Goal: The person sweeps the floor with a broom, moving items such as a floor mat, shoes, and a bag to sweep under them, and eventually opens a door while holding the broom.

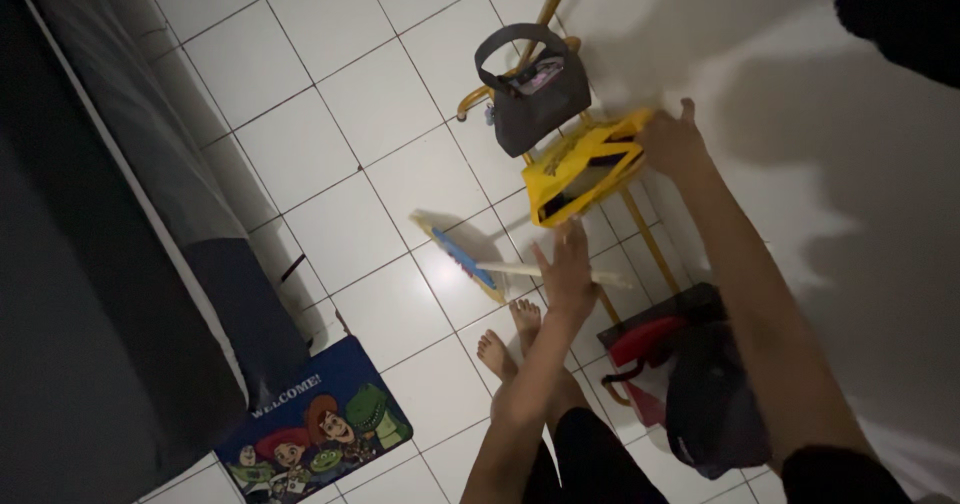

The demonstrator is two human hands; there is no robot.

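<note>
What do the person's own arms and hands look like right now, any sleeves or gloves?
Both hands are bare: no gloves, rings or watch visible on the left hand or right hand. Forearms are uncovered. A dark sleeve edge shows on the right upper arm. Dim light hides finer detail.

White tiled floor [330, 114] with dark grout lines, seen from above. A blue cartoon doormat [315, 429] lay flat on it, its upper edge against the base of a dark bed [120, 264]. Up and to the right of the doormat, a small broom [465, 259] with a blue-and-yellow head rested on the tiles. Just right of the doormat, two bare feet [510, 339] stood on the floor. Farther right of the doormat, a dark backpack with red trim [690, 384] sat near the white wall [800, 84].
</note>
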